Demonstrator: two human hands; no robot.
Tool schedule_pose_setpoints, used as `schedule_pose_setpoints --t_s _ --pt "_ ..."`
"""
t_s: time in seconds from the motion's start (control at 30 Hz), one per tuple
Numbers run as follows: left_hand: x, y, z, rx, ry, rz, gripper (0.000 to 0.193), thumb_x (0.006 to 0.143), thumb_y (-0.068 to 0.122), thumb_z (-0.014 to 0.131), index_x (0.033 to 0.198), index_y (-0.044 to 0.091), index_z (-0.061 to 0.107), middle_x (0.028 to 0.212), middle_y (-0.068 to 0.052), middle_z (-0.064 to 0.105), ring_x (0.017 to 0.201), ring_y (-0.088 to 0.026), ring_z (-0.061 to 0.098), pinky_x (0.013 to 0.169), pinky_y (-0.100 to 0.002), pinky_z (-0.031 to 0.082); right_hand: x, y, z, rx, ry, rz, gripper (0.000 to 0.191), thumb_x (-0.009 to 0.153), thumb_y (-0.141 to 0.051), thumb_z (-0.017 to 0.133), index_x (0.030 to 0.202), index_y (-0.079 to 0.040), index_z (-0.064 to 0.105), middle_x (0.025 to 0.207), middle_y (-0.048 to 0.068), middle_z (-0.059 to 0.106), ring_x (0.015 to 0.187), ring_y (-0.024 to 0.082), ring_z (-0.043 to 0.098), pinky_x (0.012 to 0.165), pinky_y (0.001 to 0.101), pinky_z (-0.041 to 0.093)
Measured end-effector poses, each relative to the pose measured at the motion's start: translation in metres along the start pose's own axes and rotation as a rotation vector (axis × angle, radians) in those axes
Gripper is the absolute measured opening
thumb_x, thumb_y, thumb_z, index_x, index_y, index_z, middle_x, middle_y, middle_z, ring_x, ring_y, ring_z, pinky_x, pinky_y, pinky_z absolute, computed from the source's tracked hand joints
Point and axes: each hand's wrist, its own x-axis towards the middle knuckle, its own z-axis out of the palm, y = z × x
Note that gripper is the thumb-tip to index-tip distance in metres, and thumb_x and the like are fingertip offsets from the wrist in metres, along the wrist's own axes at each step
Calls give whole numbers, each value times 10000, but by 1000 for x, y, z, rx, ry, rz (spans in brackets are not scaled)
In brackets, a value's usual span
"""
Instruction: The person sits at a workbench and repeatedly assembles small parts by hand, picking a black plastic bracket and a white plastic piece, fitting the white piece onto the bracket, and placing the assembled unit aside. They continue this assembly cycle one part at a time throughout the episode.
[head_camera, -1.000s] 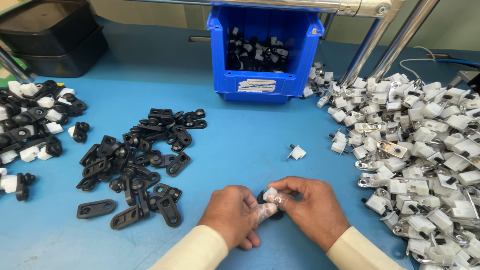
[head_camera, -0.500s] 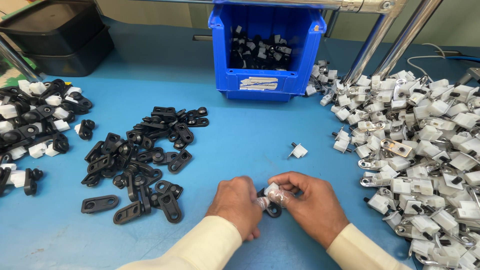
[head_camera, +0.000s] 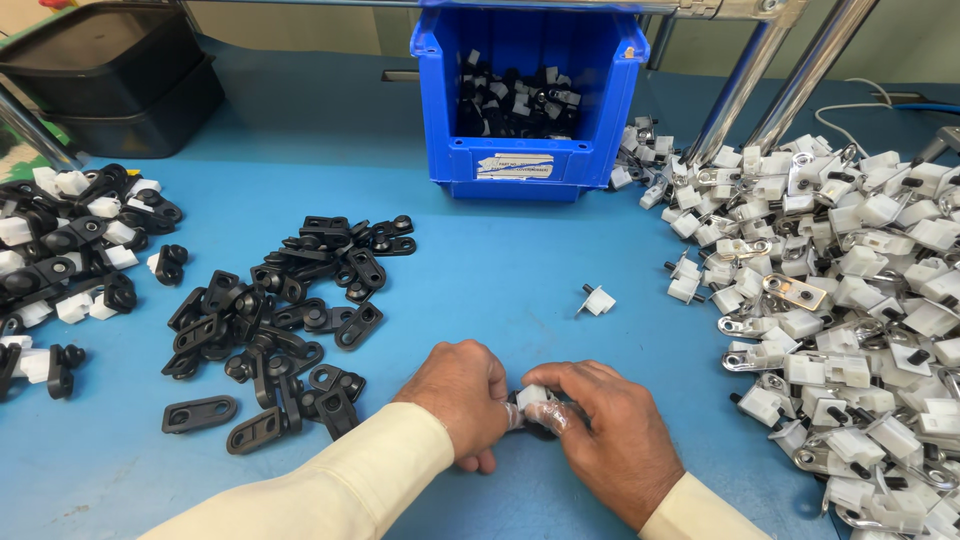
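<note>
My left hand (head_camera: 455, 395) and my right hand (head_camera: 605, 430) meet low in the middle of the blue table (head_camera: 500, 280). Together they pinch a small part (head_camera: 532, 405): a white block pressed against a black plastic piece, mostly hidden by my fingers. Thin clear covers sit on some fingertips. Both cream sleeves reach in from the bottom edge. A pile of black plastic brackets (head_camera: 285, 300) lies just left of my left hand. One loose white block (head_camera: 598, 299) rests on the table above my right hand.
A blue bin (head_camera: 530, 160) holding joined black-and-white parts stands at the back centre. A large heap of white blocks and metal plates (head_camera: 850, 310) fills the right side. Joined parts (head_camera: 70, 250) lie at far left. Black trays (head_camera: 110, 70) and metal frame legs (head_camera: 760, 90) stand behind.
My hands have stayed low in the middle, working the same small part between the fingers. The view shifted slightly; the piles have not moved.
</note>
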Motion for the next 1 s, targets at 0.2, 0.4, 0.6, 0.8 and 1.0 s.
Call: schedule_pose_setpoints --t_s 0.2,0.4,0.6,0.8,1.0 --pt "8 -8 3 -175 -6 -19 175 988 143 601 953 5 702 796 -97 768 641 -181 782 538 -287 614 4 9 -1 -40 -35 -152 239 833 -72 733 1070 -104 737 912 54 766 860 215 730 712 346 575" --pt "11 -5 3 -157 42 -31 200 999 155 567 1006 32 725 790 -98 769 631 -185 767 538 -291 602 8 8 -4 -120 -49 -362 362 754 69 644 1080 -77 705 953 71 764 899 259 710 762 370 573" --pt "11 -10 6 -169 57 21 149 958 128 623 976 17 720 775 -96 756 627 -182 773 504 -286 601 16 -4 -8 -126 -119 -48 250 818 -81 741 1058 -145 767 845 66 771 781 234 724 714 364 571" --pt "-2 -24 27 -369 68 -11 379 879 305 804 855 -46 663 702 -92 720 573 -184 752 452 -291 585 22 0 -7 57 -137 182 297 832 -167 778 1127 -145 797 928 37 827 752 149 771 706 301 602" --pt "-5 -12 34 -250 110 -27 421 878 372 799 816 -9 631 665 -103 694 521 -188 726 442 -299 553 31 13 -5 272 -194 244 286 814 -97 753 1093 -82 817 924 31 855 824 97 761 756 269 610"
